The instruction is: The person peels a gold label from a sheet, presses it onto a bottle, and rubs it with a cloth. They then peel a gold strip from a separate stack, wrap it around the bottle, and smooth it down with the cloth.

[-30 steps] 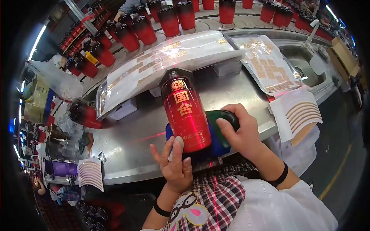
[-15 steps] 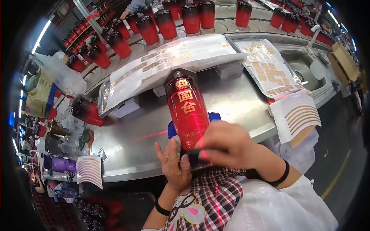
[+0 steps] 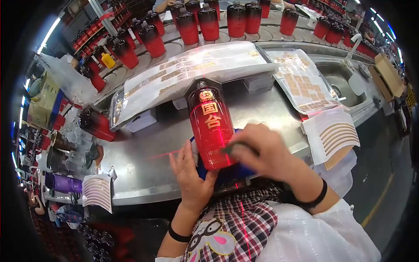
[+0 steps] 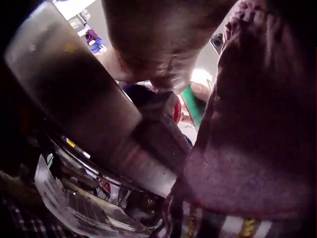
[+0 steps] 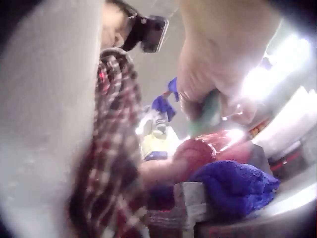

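A red and black bottle [image 3: 211, 126] with gold characters lies tilted back on a blue cloth [image 3: 201, 168], its neck in a dark angular support. Against the bottle's lower left side rests my left hand [image 3: 192, 181], fingers fairly straight, thumb near the base. My right hand [image 3: 268, 153], blurred, grips a dark green tool [image 3: 244, 147] over the bottle's lower right part. In the right wrist view the green tool [image 5: 205, 115] stands between my right hand [image 5: 223, 59] and the red bottle [image 5: 210, 150]. The left wrist view shows my left hand [image 4: 153, 44] near a green piece [image 4: 192, 106].
Behind the bottle is a tray with gold labels [image 3: 144, 89]; another labelled tray [image 3: 305, 85] and a sink [image 3: 345, 83] are at right. Curved strips on paper lie at both sides [image 3: 334, 135]. Another bottle [image 3: 97, 123] lies left, and several stand on the conveyor [image 3: 220, 41].
My right hand has brought the green tool from the bottle's right side over its lower part. My left hand has shifted up along the bottle's left side. The conveyor bottles have moved right.
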Demonstrator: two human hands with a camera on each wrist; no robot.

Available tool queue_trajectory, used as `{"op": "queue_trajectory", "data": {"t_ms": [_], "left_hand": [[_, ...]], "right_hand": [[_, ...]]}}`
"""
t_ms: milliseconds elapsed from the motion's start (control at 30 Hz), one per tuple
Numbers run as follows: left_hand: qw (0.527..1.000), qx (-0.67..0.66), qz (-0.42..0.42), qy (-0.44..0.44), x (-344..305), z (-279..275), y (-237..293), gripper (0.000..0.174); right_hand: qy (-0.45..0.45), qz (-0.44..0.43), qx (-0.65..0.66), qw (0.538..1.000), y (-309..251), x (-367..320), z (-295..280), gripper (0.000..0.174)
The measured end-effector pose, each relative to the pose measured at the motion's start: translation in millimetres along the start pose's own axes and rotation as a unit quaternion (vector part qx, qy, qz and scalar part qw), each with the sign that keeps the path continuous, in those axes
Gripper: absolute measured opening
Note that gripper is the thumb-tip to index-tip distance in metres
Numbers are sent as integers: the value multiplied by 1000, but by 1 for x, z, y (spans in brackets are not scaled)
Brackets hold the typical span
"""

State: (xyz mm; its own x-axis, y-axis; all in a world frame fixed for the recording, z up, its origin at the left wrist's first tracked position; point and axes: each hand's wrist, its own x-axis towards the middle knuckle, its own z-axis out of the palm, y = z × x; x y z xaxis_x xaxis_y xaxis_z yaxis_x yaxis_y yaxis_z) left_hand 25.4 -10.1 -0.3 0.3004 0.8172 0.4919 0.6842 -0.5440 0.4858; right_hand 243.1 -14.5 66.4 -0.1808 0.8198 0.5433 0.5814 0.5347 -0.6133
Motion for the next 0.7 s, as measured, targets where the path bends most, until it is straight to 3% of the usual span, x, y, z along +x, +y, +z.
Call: {"op": "queue_trajectory", "data": {"t_ms": [33,67,167,200,233,300,367,400,500,567,633,700], "left_hand": [[1000,-3,-1,3,-1,2,0,89],[1000,-7,-1,8,0,4,0,89],[999,-35,-7,-5,3,5,-1,88],[1000,-27,-3,-7,4,3,-2,88],[1000,-19,0,-7,6,0,-2,89],[1000,0,3,-2,5,-2,-1,89],[1000,22,17,6,6,-3,1,89],[1000,22,15,5,7,-4,1,88],[1000,24,8,4,3,-7,4,87],[999,29,13,11,5,-7,5,86],[999,15,17,22,5,-4,2,86],[1000,7,16,20,0,-1,1,86]], "right_hand": [[41,73,2,997,9,1,-1,16],[66,37,-98,992,11,6,-8,16],[-40,77,124,989,-14,5,3,15],[1,116,96,989,-6,6,3,13],[69,69,-7,995,-2,13,1,15],[51,-91,-190,976,-8,17,-7,19],[-41,-182,-148,971,-27,9,0,22],[-114,-211,-64,969,-29,7,1,22],[-132,-132,2,982,-29,16,-4,19],[-2,14,-14,1000,-15,19,1,18],[26,63,-62,996,-17,17,-8,18],[-48,77,159,983,-27,9,-3,15]]}}
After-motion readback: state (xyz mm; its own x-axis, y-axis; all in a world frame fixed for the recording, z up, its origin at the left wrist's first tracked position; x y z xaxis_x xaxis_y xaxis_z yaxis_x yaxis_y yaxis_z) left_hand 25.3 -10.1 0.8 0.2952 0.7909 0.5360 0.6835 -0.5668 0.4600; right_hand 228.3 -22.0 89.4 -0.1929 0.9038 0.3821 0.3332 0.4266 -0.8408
